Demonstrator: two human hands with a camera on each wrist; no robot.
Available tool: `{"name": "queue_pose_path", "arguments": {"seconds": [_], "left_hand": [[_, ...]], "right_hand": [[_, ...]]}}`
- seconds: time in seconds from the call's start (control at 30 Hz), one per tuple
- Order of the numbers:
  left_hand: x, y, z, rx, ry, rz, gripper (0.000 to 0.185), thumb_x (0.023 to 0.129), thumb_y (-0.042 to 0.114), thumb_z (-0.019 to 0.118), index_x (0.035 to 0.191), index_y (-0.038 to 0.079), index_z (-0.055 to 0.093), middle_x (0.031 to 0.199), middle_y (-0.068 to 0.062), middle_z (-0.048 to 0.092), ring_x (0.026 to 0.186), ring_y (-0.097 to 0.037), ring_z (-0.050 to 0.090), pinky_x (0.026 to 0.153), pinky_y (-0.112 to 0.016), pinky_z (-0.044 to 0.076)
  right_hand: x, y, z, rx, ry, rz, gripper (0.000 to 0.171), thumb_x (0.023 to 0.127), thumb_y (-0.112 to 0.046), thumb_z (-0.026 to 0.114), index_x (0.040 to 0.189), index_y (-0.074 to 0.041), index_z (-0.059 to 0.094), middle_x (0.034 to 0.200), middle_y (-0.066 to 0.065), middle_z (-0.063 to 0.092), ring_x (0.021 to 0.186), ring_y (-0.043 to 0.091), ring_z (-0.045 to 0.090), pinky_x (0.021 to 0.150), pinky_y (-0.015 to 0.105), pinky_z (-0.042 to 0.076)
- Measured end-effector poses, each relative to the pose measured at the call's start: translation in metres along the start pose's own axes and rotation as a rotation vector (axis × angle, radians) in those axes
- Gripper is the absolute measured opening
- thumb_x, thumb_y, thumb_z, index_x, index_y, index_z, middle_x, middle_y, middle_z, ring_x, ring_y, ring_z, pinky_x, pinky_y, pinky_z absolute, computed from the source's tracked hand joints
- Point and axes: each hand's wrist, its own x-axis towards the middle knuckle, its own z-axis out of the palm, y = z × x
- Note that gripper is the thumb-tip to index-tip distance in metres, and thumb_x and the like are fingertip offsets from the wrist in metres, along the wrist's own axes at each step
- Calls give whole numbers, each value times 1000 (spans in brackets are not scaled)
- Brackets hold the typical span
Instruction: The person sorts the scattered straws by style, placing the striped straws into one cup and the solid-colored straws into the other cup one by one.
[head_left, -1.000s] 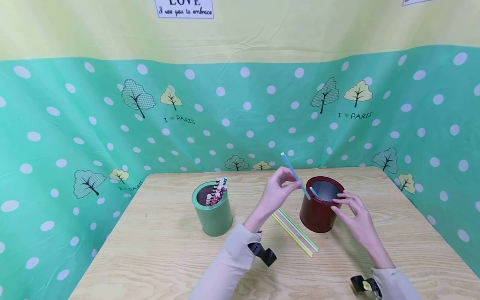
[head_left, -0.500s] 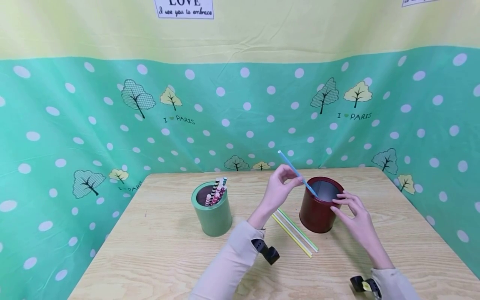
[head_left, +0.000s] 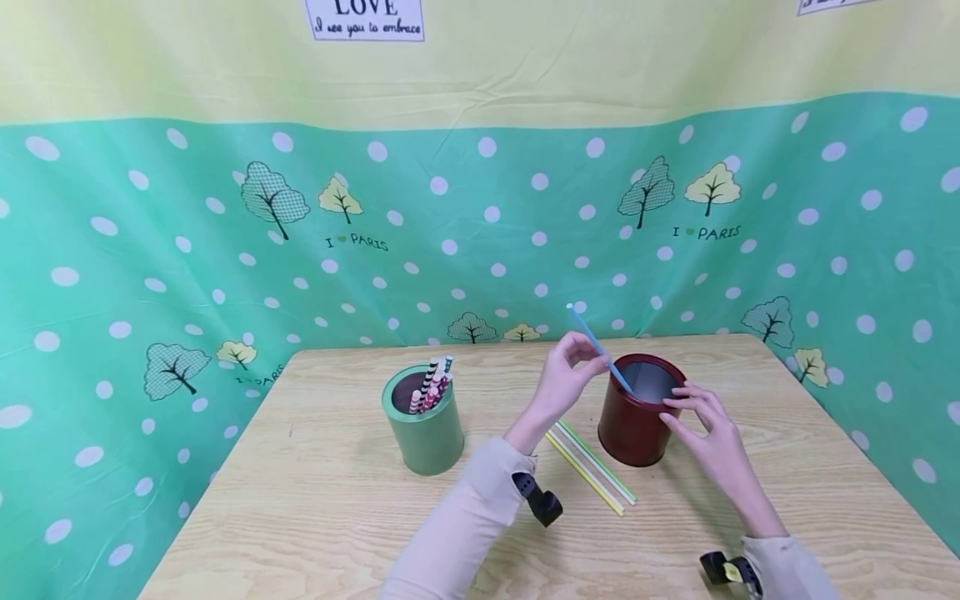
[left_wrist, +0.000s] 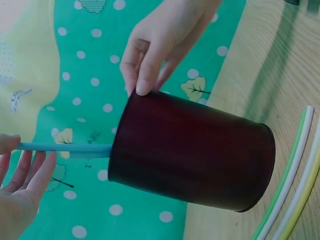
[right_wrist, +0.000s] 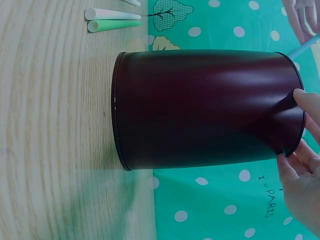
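A: Left hand (head_left: 564, 377)?
B: Thumb and fingers brought together in a pinch on a blue straw (head_left: 591, 335). Straw tilted, upper end leaning left in the head view, lower end inside the mouth of the dark red canister (head_left: 632, 435).
A: Any other straw there?
B: Left wrist view: a second blue straw (left_wrist: 90, 155) projects from the same mouth, just beside the held one. Its lower part is hidden by the wall.
A: Right hand (head_left: 712, 435)?
B: Thumb and fingers spread, bent around part of the canister's rim, gripping it. Canister upright on the tabletop (head_left: 322, 508).
A: Nearby items?
B: Yellow straw (head_left: 583, 472) and green straw (head_left: 597, 463) lying on the tabletop, white between them, roughly parallel, just beside the canister's base on the left-hand side.
A: Farther left?
B: Green canister (head_left: 429, 442), upright, well apart from the red one. Patterned straws (head_left: 431, 392) stand in it, ends above the rim; count uncertain, they overlap.
A: Background?
B: Dotted curtain (head_left: 480, 208), green below, yellow above, printed with trees, behind the tabletop.
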Motion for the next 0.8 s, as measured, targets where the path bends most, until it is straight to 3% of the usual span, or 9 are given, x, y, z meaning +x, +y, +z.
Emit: {"name": "queue_pose_path", "arguments": {"seconds": [0.13,0.27,0.33,0.37,0.5,0.67,0.73,0.8], "left_hand": [[3,-5,2,23,27,-16,18,81,-7,55,96,-13,47,92,-28,55,84,-25,57,75,-25,50],[6,-12,3,41,52,-24,17,81,-6,57,96,-10,49,89,-22,58,81,-19,58,73,-24,50],[9,-21,2,44,58,-29,18,80,-5,57,96,-10,50,89,-21,58,80,-17,58,72,-24,51],[11,-25,2,47,64,-32,18,80,-5,58,96,-9,51,89,-21,59,80,-15,58,72,-24,51],[18,-41,2,76,81,-51,18,80,-1,60,96,-5,55,89,-18,61,77,-11,57,70,-21,50],[15,-31,1,129,82,-29,17,81,1,60,96,-7,57,91,-18,62,76,-13,58,69,-21,50],[12,-23,1,152,86,-24,18,81,0,59,97,-7,58,91,-19,62,77,-17,58,68,-22,51],[9,-20,0,169,93,-29,19,81,0,59,99,-6,58,91,-19,61,78,-19,59,68,-23,51]], "right_hand": [[0,6,1,-27,12,-1,28,78,-22,66,106,-21,63,122,-4,47,124,9,32,97,11,27],[-1,9,1,-28,14,11,28,78,-22,67,106,-22,63,123,-4,46,124,9,32,97,13,28],[-1,10,2,-35,13,23,28,78,-22,67,106,-22,63,123,-5,46,124,9,32,97,12,28],[0,16,4,-99,27,37,29,76,-24,68,104,-26,62,122,-9,46,122,6,33,93,7,28],[0,9,3,-110,23,34,28,77,-23,68,104,-26,62,122,-8,46,122,4,32,93,6,27],[1,-17,-3,22,-12,8,28,78,-17,67,106,-14,63,124,3,46,127,12,29,104,27,23],[1,-18,-3,25,-12,11,28,78,-17,67,106,-13,63,124,3,46,127,12,29,104,27,23],[1,-10,-1,-27,0,18,28,78,-20,67,105,-18,63,123,-1,46,126,9,29,101,19,25]]}}
